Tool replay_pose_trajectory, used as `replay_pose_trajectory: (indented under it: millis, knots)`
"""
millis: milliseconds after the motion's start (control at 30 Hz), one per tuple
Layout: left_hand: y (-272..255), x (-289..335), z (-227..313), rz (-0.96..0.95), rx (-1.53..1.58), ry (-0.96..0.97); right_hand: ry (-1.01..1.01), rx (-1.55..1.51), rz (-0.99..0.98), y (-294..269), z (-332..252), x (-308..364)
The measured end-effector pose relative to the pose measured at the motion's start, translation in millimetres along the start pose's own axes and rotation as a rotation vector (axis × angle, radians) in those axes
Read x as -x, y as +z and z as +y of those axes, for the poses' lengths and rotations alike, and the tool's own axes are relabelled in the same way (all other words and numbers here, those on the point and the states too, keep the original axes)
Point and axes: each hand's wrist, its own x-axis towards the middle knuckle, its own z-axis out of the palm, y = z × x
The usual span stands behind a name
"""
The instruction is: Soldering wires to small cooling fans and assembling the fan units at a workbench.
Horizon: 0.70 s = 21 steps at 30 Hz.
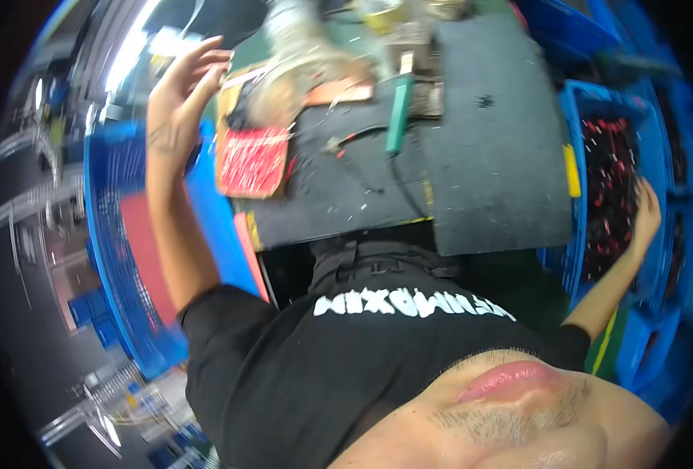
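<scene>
My left hand (186, 86) is raised at the left edge of the worktable, fingers apart and loosely bent, with nothing visible in them. Close to its fingertips are the wide mouth of a clear plastic duct (295, 59) and a tray of red pieces (254, 162). My right hand (646, 213) is stretched out to the far right, along the inner side of a blue crate (573, 117) holding many small black and red parts (608, 191). Its fingers look extended, though they are small and a little blurred. A green-handled soldering iron (399, 117) rests on a metal block on the table.
The dark worktable mat (503, 156) has wire scraps and a short black-and-red lead (358, 137). A roll of tape (384, 16) sits at the back. Left of the table stands a large blue crate (116, 203) with a red panel; more blue crates (675, 258) line the right.
</scene>
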Motion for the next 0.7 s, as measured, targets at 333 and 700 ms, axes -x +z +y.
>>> replay_pose_trajectory:
  millis: [333,700]
  knots:
    - [-10,49,-205,0.08,-0.031,-0.157,-0.462,0.039,-0.197,70,-311,82]
    - [23,-35,-278,-0.439,-0.729,-0.175,-0.633,0.111,-0.312,102,-390,159]
